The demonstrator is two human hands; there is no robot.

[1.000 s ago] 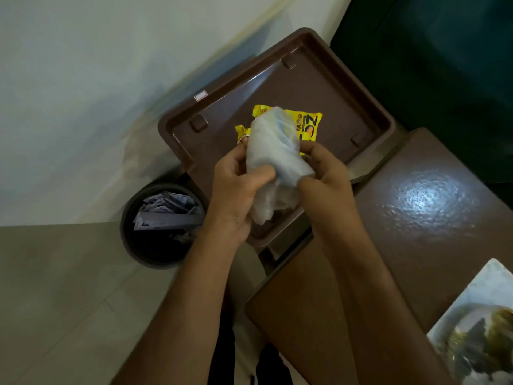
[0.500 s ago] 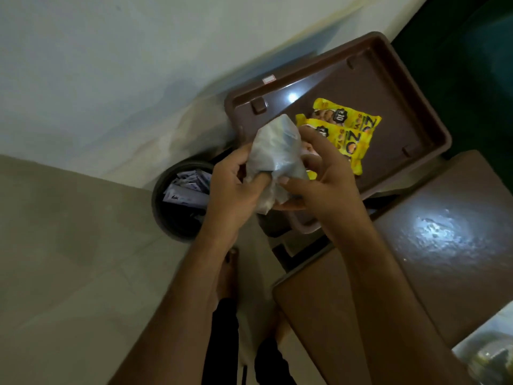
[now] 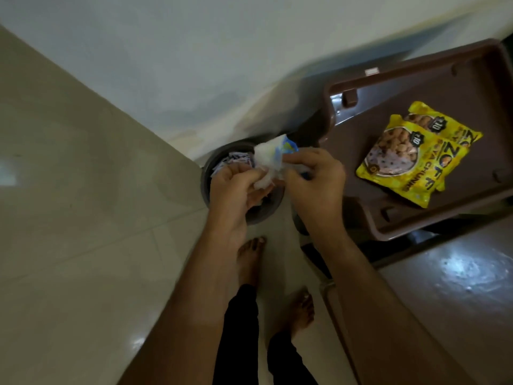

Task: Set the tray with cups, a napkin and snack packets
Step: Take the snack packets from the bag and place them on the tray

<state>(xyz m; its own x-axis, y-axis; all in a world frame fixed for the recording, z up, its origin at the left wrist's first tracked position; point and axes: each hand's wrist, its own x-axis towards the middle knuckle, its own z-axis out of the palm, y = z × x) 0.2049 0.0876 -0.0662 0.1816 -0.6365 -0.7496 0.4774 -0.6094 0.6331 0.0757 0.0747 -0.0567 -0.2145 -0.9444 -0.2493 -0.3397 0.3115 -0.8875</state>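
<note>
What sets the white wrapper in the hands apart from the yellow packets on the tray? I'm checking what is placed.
The white wrapper is crumpled and held by both hands above the bin; the yellow packets lie flat and overlapping in the brown tray, untouched. The wrapper is pale with some blue; the packets are bright yellow, printed.

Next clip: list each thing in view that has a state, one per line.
Tray: upright, holds only the packets; no cups or napkin on it.
Snack packets: two, sealed, overlapping, flat on tray.
White wrapper: crumpled, gripped by both hands above bin.
Bin: open, paper scraps inside.
Left hand: grips wrapper.
Right hand: grips wrapper.
</note>
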